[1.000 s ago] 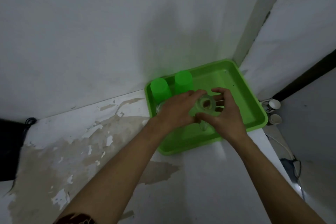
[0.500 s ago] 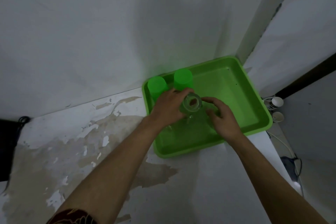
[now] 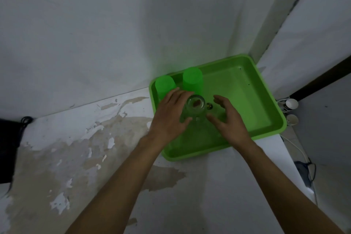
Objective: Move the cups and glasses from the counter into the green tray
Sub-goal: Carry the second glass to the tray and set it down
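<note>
The green tray (image 3: pixel 237 89) sits in the counter's back right corner against the wall. Two green cups (image 3: pixel 164 84) (image 3: pixel 192 78) stand upside down at its back left. In front of them a clear glass (image 3: pixel 196 109) stands upside down on the tray floor. My left hand (image 3: pixel 170 118) curls around the glass's left side, fingers behind it and thumb in front. My right hand (image 3: pixel 227 119) hovers just right of the glass with fingers spread, not touching it. A small dark object (image 3: pixel 209 106) lies on the tray floor beside the glass.
The counter (image 3: pixel 76 148) is white with peeling, stained patches. Two white paper cups (image 3: pixel 292 103) (image 3: pixel 292 119) and cables (image 3: pixel 303 157) lie beyond the counter's right edge. A black object (image 3: pixel 7 148) sits at the far left. The wall rises close behind the tray.
The glass has come down onto the tray floor near the green cups. My right hand has let go of it and opened to the right. My left hand stays around it.
</note>
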